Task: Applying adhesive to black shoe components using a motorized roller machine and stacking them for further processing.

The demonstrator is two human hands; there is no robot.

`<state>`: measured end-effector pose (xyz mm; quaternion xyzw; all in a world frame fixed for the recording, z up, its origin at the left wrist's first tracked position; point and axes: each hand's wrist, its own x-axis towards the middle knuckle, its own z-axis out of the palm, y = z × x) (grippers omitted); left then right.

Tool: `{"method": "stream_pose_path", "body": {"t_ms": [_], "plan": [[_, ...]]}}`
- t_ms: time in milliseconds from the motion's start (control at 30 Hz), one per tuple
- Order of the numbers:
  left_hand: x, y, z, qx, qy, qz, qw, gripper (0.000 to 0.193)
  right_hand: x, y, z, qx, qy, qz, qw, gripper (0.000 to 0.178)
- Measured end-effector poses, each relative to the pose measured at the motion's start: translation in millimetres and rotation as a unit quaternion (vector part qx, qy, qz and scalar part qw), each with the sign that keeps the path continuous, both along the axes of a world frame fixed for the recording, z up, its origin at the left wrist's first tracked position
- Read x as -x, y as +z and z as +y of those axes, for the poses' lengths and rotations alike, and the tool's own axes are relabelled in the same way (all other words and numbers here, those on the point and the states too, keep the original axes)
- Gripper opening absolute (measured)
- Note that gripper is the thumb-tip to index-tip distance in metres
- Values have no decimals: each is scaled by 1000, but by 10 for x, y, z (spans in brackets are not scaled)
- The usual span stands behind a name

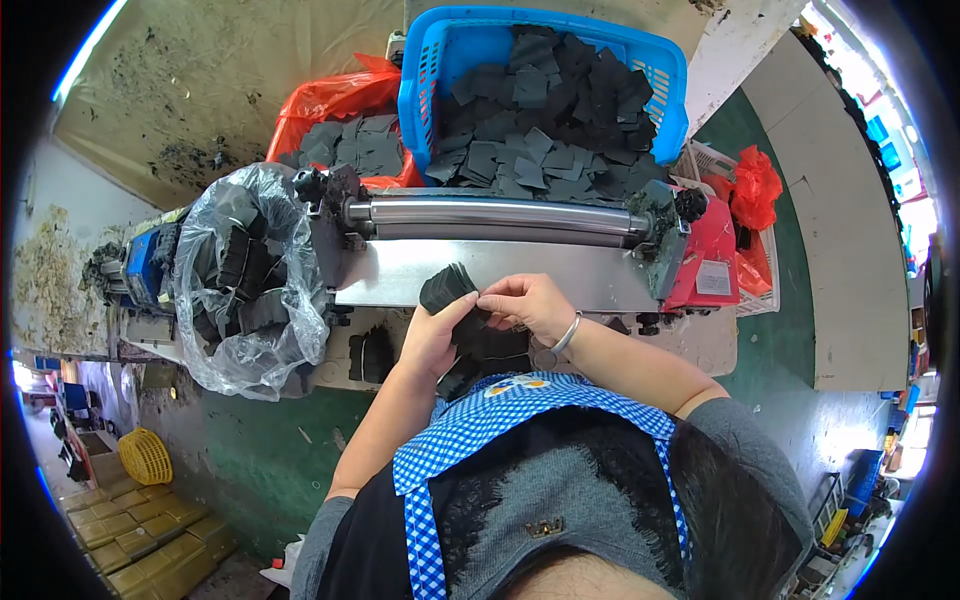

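Observation:
My left hand (430, 337) grips a stack of thin black pieces (447, 287), which fans out above the thumb. Close against it, my right hand (537, 308) has its thumb and fingertips pinched together at the stack's edge; whatever lies between them is too small to make out. Below my hands, black bundles (503, 352) rest near the apron, one with a thin pale line across it. Just beyond the stack stands a machine with a shiny metal roller (500, 213) and a flat metal plate (520, 268) in front.
Behind the roller, a blue basket (420, 110) holds many loose black pieces, beside a red bag (310, 97) of more. A clear plastic bag (300, 345) with black bundles stands left. Another black bundle (371, 354) sits at the table's near edge. A white crate (765, 285) is right.

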<state>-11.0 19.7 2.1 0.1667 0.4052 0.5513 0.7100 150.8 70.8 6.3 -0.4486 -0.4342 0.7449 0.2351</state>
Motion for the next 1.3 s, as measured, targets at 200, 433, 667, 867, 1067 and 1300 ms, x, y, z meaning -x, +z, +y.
{"method": "stream_pose_path", "body": {"t_ms": [200,433,667,867,1067,1300], "plan": [[38,-13,-54,18,37,-28,999,19,42,44,-85,66,-38,49,996,19],[-1,41,-70,-6,109,41,993,18,88,-99,-90,80,-57,51,994,12],[63,-56,-38,-26,126,144,981,22,169,-169,-99,-106,-26,-51,993,8],[86,-142,-48,-41,176,127,975,21,86,-150,41,114,-56,-66,990,22],[-8,-128,-52,-40,161,187,968,25,-65,-206,255,54,-178,-24,982,27],[32,-283,2,-44,157,166,973,23,-176,-367,324,82,-175,-57,980,24]]}}
